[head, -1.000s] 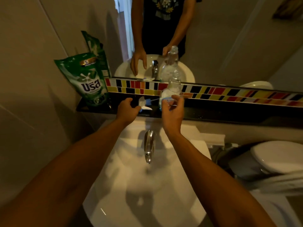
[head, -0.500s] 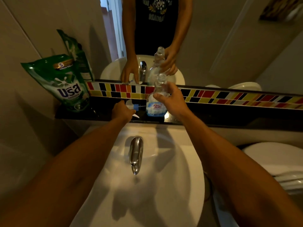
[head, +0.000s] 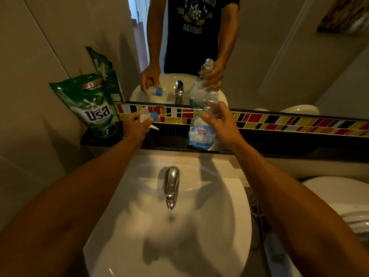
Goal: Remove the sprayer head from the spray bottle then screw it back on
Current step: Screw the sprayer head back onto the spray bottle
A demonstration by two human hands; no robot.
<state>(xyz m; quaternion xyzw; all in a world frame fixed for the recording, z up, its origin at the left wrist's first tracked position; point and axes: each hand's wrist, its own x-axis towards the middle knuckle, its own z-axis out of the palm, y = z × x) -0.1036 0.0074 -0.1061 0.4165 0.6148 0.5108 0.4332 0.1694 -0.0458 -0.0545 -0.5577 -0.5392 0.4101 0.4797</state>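
Note:
A clear spray bottle (head: 201, 134) with a blue and white label stands on the dark shelf (head: 279, 144) above the basin. Its threaded neck is bare at the top. My right hand (head: 221, 122) grips the bottle around its neck. The white sprayer head (head: 147, 115) with a blue collar is off the bottle, held in my left hand (head: 134, 127) to the bottle's left. Its thin dip tube points right toward the bottle, and its white trigger sticks out below my fingers.
A green detergent pouch (head: 91, 104) leans on the wall at the shelf's left end. The white basin (head: 139, 226) with a chrome faucet (head: 171, 186) lies below. A mirror (head: 279, 56) and coloured tile strip (head: 289, 122) back the shelf. A toilet (head: 339, 198) stands at the right.
My left hand has lifted the sprayer head off the shelf and tilted it toward the bottle. My right hand has slid up to grip the bottle's neck.

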